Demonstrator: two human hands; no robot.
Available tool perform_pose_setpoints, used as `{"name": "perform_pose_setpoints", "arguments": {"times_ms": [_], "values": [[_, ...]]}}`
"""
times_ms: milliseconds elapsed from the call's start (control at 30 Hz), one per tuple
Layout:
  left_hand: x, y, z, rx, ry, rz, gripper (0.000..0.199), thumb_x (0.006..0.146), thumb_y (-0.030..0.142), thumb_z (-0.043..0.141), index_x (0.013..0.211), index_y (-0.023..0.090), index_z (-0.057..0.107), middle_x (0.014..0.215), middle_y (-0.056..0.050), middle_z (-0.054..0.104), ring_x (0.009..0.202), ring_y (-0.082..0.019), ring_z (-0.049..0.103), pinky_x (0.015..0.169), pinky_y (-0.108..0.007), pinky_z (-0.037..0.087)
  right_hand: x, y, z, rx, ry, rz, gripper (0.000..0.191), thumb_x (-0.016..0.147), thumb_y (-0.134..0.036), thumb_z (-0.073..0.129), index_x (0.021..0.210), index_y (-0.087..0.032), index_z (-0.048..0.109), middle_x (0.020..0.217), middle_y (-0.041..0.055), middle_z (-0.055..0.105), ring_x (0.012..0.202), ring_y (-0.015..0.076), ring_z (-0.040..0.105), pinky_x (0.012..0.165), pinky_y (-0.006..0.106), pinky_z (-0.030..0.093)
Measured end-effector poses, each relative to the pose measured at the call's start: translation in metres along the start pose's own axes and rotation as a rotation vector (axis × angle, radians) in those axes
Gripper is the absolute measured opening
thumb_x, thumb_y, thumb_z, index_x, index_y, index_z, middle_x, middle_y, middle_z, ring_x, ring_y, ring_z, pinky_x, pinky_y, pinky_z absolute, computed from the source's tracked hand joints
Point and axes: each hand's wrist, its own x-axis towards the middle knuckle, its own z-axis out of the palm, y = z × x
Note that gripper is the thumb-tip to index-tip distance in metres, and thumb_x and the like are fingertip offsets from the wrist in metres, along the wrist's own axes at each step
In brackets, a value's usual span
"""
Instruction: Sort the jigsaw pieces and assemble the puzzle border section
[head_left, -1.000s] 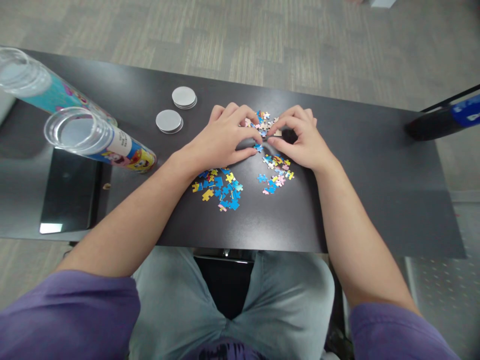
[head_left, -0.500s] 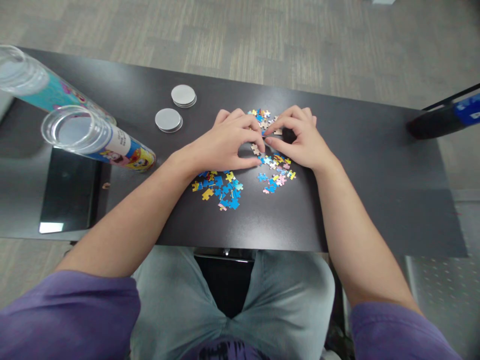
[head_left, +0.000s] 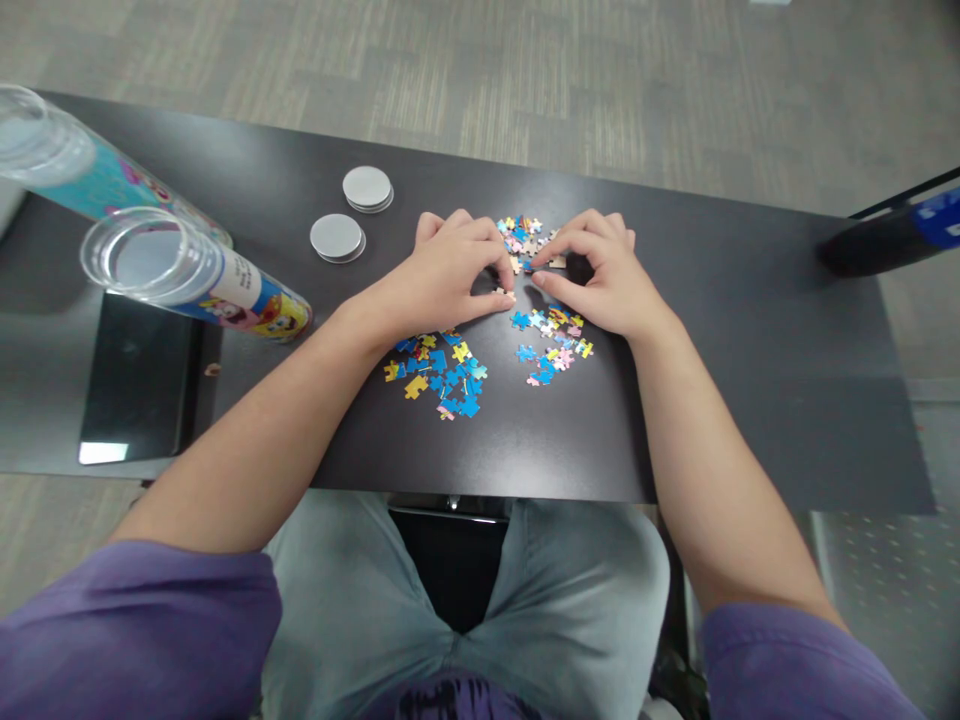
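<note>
My left hand (head_left: 459,270) pinches a small pale puzzle piece (head_left: 504,294) between thumb and index finger, just above the dark table. Facing it, my right hand (head_left: 589,272) has thumb and index finger close around a small blue puzzle piece (head_left: 527,267) near the far pile. That far pile of puzzle pieces (head_left: 520,232) lies between the hands, showing printed and plain pale sides. A blue and yellow group of pieces (head_left: 448,380) lies below my left wrist. Another mixed group with pink (head_left: 555,357) is nearer me, below my right hand.
Two clear-topped printed tubes (head_left: 251,295) (head_left: 112,175) stand at the left. Two stacks of white discs (head_left: 336,236) (head_left: 367,187) lie beyond my left arm. A black tablet (head_left: 139,380) lies at far left. A dark bottle-like object (head_left: 870,245) is at the right table edge.
My left hand has moved slightly left, away from my right hand, with a pale piece between its fingertips. The gap between the hands is wider. My right hand has barely moved.
</note>
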Motion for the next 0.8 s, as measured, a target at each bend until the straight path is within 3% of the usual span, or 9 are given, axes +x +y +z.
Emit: {"name": "perform_pose_setpoints", "arguments": {"times_ms": [167, 300, 467, 567, 800], "values": [[0.002, 0.001, -0.003, -0.002, -0.017, 0.018, 0.004, 0.112, 0.030, 0.094, 0.108, 0.030, 0.093, 0.121, -0.003, 0.092, 0.133, -0.036, 0.078, 0.130, -0.062, 0.038, 0.001, -0.001, 0.000, -0.011, 0.000, 0.005, 0.011, 0.112, -0.037, 0.094, 0.122, -0.032, 0.090, 0.141, 0.0167, 0.086, 0.143, 0.0524, 0.067, 0.130, 0.079, 0.047], [0.000, -0.001, -0.012, -0.015, -0.054, 0.038, 0.015, 0.102, 0.039, 0.107, 0.107, 0.032, 0.095, 0.121, -0.001, 0.093, 0.123, -0.034, 0.083, 0.128, -0.060, 0.041, 0.000, 0.002, -0.001, -0.020, 0.011, 0.001, 0.012, 0.113, -0.041, 0.094, 0.121, -0.033, 0.090, 0.140, 0.0168, 0.085, 0.142, 0.0520, 0.068, 0.131, 0.079, 0.048], [-0.001, -0.008, -0.023, -0.015, -0.025, 0.007, 0.015, 0.108, 0.045, 0.099, 0.106, 0.030, 0.095, 0.114, -0.003, 0.091, 0.107, -0.029, 0.083, 0.123, -0.060, 0.047, 0.001, 0.022, -0.004, -0.058, 0.170, 0.071, 0.018, 0.118, -0.053, 0.090, 0.121, -0.035, 0.087, 0.134, 0.0136, 0.084, 0.135, 0.0485, 0.072, 0.130, 0.078, 0.052], [0.000, -0.008, -0.017, 0.007, -0.032, 0.004, 0.015, 0.107, 0.040, 0.099, 0.101, 0.028, 0.090, 0.107, -0.001, 0.087, 0.108, -0.029, 0.084, 0.127, -0.062, 0.045, 0.002, 0.036, -0.006, -0.078, 0.230, 0.114, 0.022, 0.119, -0.056, 0.089, 0.117, -0.035, 0.085, 0.127, 0.0108, 0.083, 0.129, 0.0451, 0.075, 0.129, 0.075, 0.053], [0.001, 0.014, 0.010, 0.004, -0.015, 0.034, 0.021, 0.107, 0.040, 0.097, 0.098, 0.026, 0.084, 0.105, 0.000, 0.086, 0.111, -0.031, 0.084, 0.125, -0.063, 0.045, 0.002, 0.044, -0.006, -0.011, 0.151, 0.086, 0.013, 0.107, -0.043, 0.093, 0.115, -0.034, 0.089, 0.118, 0.0071, 0.085, 0.104, 0.0362, 0.078, 0.114, 0.068, 0.063]]}}
